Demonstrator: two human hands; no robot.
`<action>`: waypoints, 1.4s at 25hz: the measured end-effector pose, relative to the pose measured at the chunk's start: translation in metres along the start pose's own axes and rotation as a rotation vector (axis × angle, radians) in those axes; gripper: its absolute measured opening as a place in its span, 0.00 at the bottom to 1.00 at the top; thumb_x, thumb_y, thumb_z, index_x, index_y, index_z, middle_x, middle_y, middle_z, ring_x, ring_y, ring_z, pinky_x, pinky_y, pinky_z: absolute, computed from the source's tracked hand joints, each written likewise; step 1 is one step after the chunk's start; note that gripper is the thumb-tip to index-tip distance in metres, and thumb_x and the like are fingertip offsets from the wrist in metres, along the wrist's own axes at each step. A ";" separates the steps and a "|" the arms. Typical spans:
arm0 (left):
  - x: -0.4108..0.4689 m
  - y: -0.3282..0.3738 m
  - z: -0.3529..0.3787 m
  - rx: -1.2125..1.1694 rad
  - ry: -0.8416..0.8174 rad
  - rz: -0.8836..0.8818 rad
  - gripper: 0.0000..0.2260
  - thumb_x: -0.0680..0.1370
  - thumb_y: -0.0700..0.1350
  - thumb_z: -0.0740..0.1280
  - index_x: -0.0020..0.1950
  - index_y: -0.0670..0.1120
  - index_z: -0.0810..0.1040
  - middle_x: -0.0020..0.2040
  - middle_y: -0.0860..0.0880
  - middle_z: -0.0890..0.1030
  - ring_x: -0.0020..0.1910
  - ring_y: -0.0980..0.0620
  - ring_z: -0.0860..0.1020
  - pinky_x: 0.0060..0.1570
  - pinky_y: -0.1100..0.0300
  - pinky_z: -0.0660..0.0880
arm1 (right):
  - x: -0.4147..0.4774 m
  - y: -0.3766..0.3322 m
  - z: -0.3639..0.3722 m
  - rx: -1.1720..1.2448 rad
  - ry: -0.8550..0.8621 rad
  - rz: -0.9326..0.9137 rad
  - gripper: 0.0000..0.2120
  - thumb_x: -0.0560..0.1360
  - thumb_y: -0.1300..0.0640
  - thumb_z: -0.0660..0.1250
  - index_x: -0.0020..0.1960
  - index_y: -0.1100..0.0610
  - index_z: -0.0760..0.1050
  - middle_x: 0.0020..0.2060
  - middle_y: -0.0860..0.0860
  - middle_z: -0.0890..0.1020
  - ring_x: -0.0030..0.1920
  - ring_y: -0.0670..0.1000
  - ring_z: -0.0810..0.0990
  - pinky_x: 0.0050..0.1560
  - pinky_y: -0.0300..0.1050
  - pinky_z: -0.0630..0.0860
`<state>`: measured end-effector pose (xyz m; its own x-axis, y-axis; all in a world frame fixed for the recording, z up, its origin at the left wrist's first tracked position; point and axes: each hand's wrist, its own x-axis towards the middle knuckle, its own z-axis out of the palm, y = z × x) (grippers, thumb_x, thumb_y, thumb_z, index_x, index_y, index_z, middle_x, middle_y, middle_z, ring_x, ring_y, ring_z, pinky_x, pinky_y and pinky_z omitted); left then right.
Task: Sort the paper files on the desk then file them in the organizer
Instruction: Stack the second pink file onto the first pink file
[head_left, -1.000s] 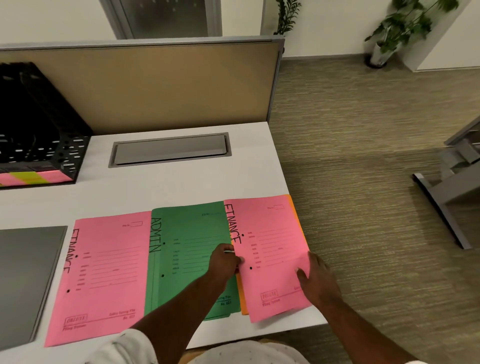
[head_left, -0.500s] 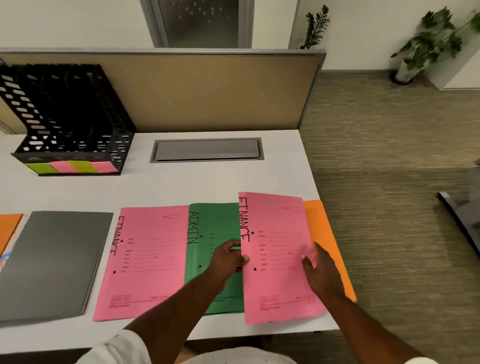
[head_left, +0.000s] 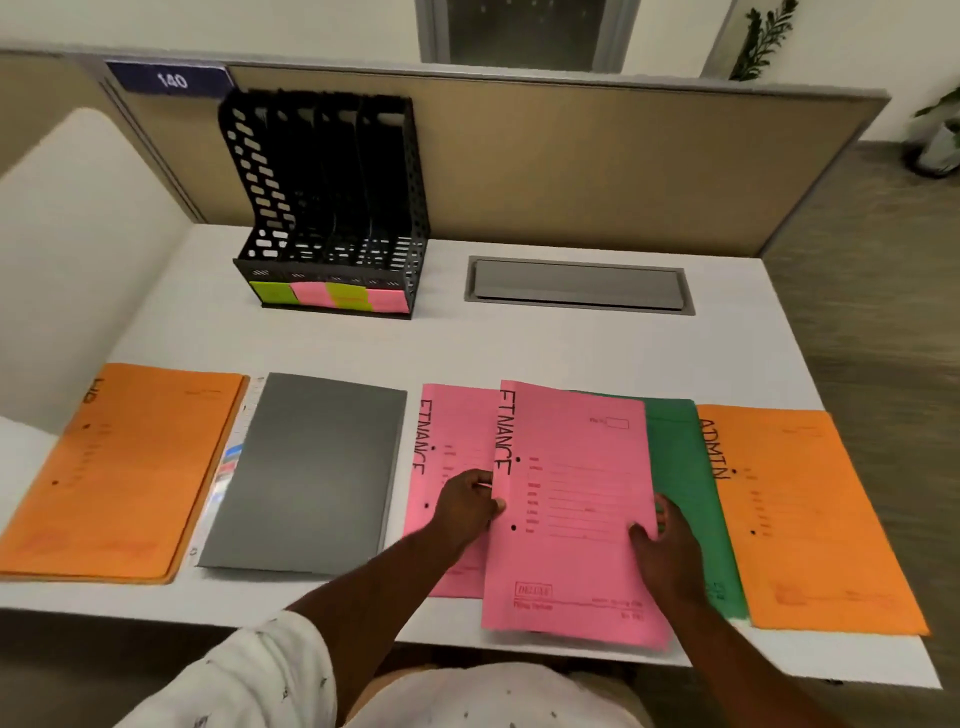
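Plainly, "FINANCE" runs in black capitals down the left long edge of the pink file (head_left: 571, 509) held at 6 o'clock. The boxed stamp at its near corner is too blurred to read. A second pink file (head_left: 452, 441), also marked "FINANCE", lies partly under it toward 9 o'clock. The green file (head_left: 680, 467) shows from beneath toward 3 o'clock, and beyond that lies an orange file (head_left: 810, 519) headed "ADMIN". A blue plate (head_left: 171, 79) at 11 o'clock reads "140".

The white desk (head_left: 363, 343) is backed by a tan partition (head_left: 571, 166), with striped carpet at 3 o'clock. The black organizer (head_left: 332, 197) stands at 11 o'clock, green and pink labels on its base, beside a grey hatch (head_left: 576, 285). A grey folder (head_left: 306, 467) and another orange file (head_left: 119, 467) lie toward 9 o'clock.

The held file's long axis runs from 6 to 12 o'clock, its near end past the desk's front edge. The left hand (head_left: 467, 506) pinches its left edge. The right hand (head_left: 662, 540) grips its right edge, thumb on top.
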<state>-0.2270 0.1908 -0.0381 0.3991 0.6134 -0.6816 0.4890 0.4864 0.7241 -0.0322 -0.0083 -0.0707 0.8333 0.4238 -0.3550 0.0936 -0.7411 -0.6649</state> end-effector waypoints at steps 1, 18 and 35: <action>0.003 -0.006 -0.016 0.037 0.024 0.005 0.11 0.77 0.31 0.68 0.57 0.42 0.80 0.50 0.42 0.85 0.50 0.42 0.84 0.48 0.49 0.83 | -0.008 -0.010 0.013 -0.007 0.007 -0.009 0.26 0.76 0.58 0.71 0.72 0.54 0.70 0.64 0.55 0.79 0.62 0.59 0.79 0.64 0.58 0.76; 0.051 -0.006 -0.105 0.378 0.178 -0.026 0.13 0.73 0.36 0.71 0.57 0.43 0.77 0.51 0.47 0.81 0.46 0.47 0.81 0.43 0.59 0.76 | -0.032 -0.090 0.109 -0.293 -0.321 0.034 0.38 0.76 0.53 0.69 0.80 0.56 0.55 0.76 0.57 0.66 0.72 0.59 0.70 0.71 0.57 0.70; 0.053 -0.003 -0.101 0.336 0.166 0.056 0.11 0.79 0.37 0.65 0.61 0.43 0.74 0.60 0.45 0.81 0.57 0.42 0.81 0.56 0.49 0.80 | -0.023 -0.102 0.115 -0.411 -0.330 -0.082 0.28 0.76 0.51 0.64 0.74 0.55 0.64 0.75 0.54 0.67 0.72 0.56 0.70 0.71 0.57 0.71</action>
<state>-0.2855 0.2848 -0.0661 0.3144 0.7391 -0.5957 0.7081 0.2353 0.6658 -0.1236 0.1171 -0.0699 0.6049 0.5814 -0.5442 0.4124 -0.8133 -0.4105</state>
